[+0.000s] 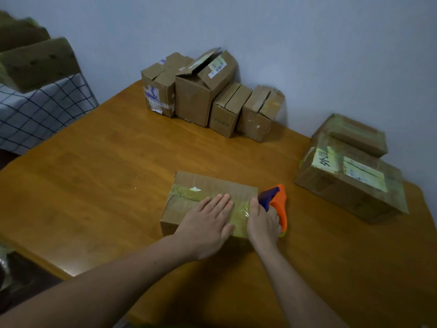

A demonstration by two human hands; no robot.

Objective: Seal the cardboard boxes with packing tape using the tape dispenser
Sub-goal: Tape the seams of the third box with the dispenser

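Left hand (208,221) flat on taped box (189,209); right hand (262,223) apparently grips tape dispenser (277,202).

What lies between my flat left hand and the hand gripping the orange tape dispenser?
Head view: a glossy packing tape strip on the brown cardboard box lies between the left hand and the right hand holding the orange tape dispenser.

Seven cardboard boxes (208,183) on table (118,174), one tape dispenser (279,201)

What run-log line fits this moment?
step: taping box | left hand: pressing tape flat | right hand: gripping tape dispenser at box edge
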